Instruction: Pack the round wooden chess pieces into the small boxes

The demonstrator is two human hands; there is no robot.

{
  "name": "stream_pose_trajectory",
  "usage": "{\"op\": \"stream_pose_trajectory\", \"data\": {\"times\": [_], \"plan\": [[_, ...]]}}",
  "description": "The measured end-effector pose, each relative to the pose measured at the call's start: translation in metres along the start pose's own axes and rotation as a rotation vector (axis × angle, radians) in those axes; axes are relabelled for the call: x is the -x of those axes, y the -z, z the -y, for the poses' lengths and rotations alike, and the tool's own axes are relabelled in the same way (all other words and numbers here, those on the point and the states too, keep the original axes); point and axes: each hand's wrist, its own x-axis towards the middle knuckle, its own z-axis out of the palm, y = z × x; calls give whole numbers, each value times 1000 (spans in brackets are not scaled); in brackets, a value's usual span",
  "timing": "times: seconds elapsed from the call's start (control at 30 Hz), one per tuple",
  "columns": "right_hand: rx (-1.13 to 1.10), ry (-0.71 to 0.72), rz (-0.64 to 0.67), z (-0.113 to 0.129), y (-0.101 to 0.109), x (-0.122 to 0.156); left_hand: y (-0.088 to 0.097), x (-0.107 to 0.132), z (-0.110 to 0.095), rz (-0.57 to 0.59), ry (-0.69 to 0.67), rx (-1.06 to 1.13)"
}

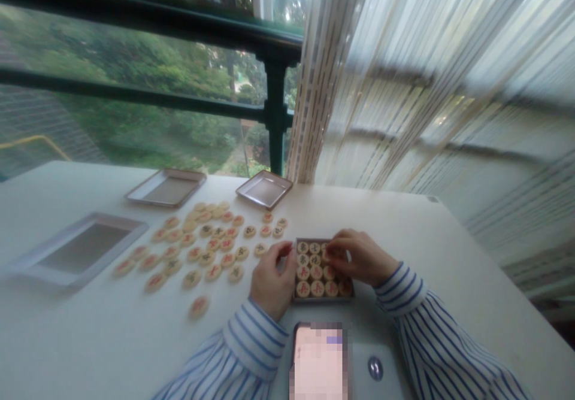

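Now left hand (pixel 271 277), right hand (pixel 362 257) at box (pixel 323 299); long axis near-far.

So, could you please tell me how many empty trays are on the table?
3: left tray nearest, middle tray behind the pieces, right tray by the curtain. None look hidden.

A small, shallow square box (pixel 323 299) with a dark rim lay flat on the bench, near and right of centre. Pale round wooden discs (pixel 315 272), marked with red or dark characters, lay face up inside it in tight rows, touching one another.
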Motion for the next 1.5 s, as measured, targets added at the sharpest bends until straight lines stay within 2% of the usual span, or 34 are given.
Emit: {"op": "stream_pose_trajectory", "data": {"times": [0.7,1.5], "plan": [[-15,-20,64,-1,0,0,0,0,-1,5,19,-5],[-3,1,75,1,1,0,0,-1,1,17,11,-16]]}}
